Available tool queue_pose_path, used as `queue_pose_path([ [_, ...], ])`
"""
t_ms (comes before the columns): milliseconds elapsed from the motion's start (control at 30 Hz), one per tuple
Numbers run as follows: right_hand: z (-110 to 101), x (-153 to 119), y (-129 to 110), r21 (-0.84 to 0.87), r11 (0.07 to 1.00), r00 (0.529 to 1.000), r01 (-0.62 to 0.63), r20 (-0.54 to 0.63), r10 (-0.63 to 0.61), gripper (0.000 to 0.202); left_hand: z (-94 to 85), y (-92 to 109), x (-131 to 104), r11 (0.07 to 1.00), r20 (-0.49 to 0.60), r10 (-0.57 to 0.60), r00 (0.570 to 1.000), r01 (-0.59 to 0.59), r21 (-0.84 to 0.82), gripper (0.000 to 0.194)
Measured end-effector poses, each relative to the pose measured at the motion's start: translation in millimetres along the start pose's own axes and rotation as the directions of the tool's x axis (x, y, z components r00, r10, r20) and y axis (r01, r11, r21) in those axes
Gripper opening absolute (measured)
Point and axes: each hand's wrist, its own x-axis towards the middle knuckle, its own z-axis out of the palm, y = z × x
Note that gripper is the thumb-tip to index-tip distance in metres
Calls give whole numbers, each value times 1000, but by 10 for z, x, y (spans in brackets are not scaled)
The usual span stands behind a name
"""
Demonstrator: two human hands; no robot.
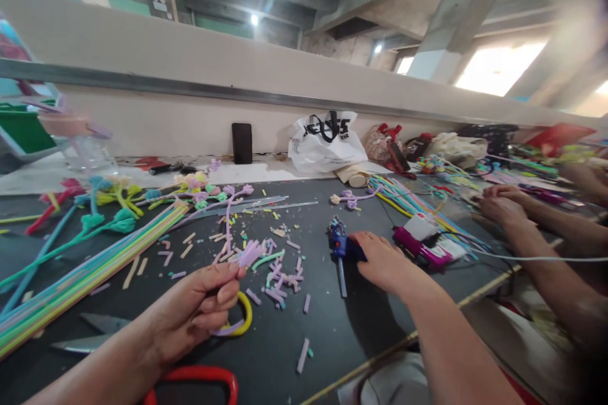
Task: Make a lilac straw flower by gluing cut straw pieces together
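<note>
Pinched between the thumb and fingers of my left hand [209, 300] is a light purple fuzzy flower [251, 253], its strands fanned out at the top. My right hand [382, 262] is closed around the handle of a blue glue gun [338, 240] lying on the dark table; a clear glue stick [342, 278] pokes out of its back end. Below my left forearm lie scissors [90, 335] with silver blades and a red handle [199, 374]. A yellow ring [247, 313] shows behind my left hand. Short purple cut pieces [280, 281] are scattered between my hands.
Long pastel stems [95, 266] lie at left, near finished coloured flowers [114, 218]. A phone [242, 143] and a white bag [327, 145] stand against the back wall. At right are a purple glue gun [422, 250], a white cable [536, 259] and another person's hands [506, 202].
</note>
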Motion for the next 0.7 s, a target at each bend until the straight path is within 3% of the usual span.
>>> queue_pose_path([
  [133,161,119,79,-1,1000,1000,-29,-10,29,50,52,12,-10,1000,-12,16,1000,-16,-4,16],
  [267,144,202,51,19,1000,998,-7,-63,8,42,83,24,-15,1000,-18,23,1000,-23,-4,16],
  [400,-18,136,-20,153,988,966,26,-258,15,22,85,26,-16,999,-31,34,999,-35,-6,16],
  [500,-116,-38,-166,439,880,895,180,-444,39,20,79,22,-17,999,-22,37,999,-37,-2,15],
  [533,-137,-111,-234,486,823,895,294,-443,-58,21,78,20,-18,999,-19,42,999,-42,-2,15],
  [567,-153,-184,-308,499,765,863,408,-484,-145,21,77,17,-19,999,-17,47,999,-47,0,14],
  [633,-180,-316,-462,466,622,767,629,-501,-401,23,77,10,-20,998,-4,68,998,-68,10,13],
  [700,-199,-407,-598,411,479,631,776,-522,-574,28,82,2,-18,996,14,89,996,-89,30,14],
])
